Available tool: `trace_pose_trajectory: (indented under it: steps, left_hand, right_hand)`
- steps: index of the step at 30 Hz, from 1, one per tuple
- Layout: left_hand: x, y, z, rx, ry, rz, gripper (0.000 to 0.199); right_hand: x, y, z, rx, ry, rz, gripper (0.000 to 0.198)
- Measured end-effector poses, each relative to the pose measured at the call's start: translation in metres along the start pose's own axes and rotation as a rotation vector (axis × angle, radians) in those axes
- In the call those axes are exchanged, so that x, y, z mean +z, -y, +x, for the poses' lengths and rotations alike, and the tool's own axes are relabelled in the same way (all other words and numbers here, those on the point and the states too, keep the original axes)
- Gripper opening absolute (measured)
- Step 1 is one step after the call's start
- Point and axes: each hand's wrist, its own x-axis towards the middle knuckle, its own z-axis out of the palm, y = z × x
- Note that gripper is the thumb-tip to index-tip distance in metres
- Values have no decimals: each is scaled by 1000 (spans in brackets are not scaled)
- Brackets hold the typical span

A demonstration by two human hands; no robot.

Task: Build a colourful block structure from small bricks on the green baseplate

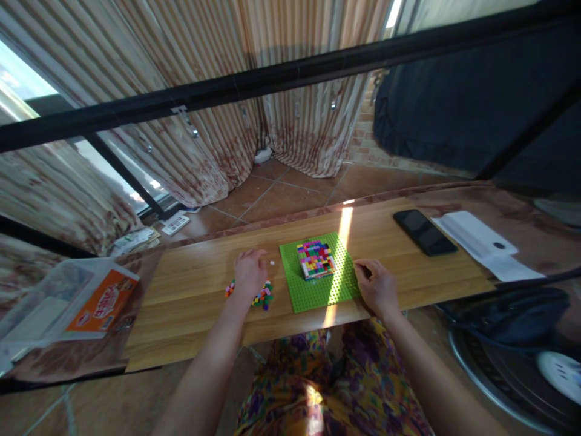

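- So the build (315,259), a blocky stack of multicolored bricks, sits on the green plate (295,297), roughly mid-plate but nearer its far edge.
- Left hand (250,272) is over the loose bricks (263,295), left of the plate, covering part of the pile. Fingers look bent and pointing away from the body, but honestly can't tell if they're grasping anything.
- One tiny white brick (272,263) is on its own, between that hand and the plate.
- Right hand (376,284) is at the plate's right edge, fingers curled in toward the thumb. Too small to tell if there's a brick in there, or if it's touching the plate.
- All that's on a wooden table (190,290), with a strip of sunlight crossing the plate.
- Phone (424,232) is off to the right, next to some white paper (476,233).
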Motion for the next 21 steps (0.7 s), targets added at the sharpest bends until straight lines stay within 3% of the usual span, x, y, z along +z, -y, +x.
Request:
trace_pose_trajectory:
  steps: [4,12,17,21]
  left_hand:
    - [6,-3,-2,38,84,18,22]
    - [8,-16,-5,30,29,-70,15]
    - [-2,-47,-10,52,-29,-377,12]
    - [-6,-81,-10,149,-27,-459,11]
  right_hand:
    - [0,0,0,-3,3,-15,26]
    - [0,2,1,11,-3,-1,26]
    - [0,2,1,7,-7,5,24]
    - [0,2,1,17,7,6,25]
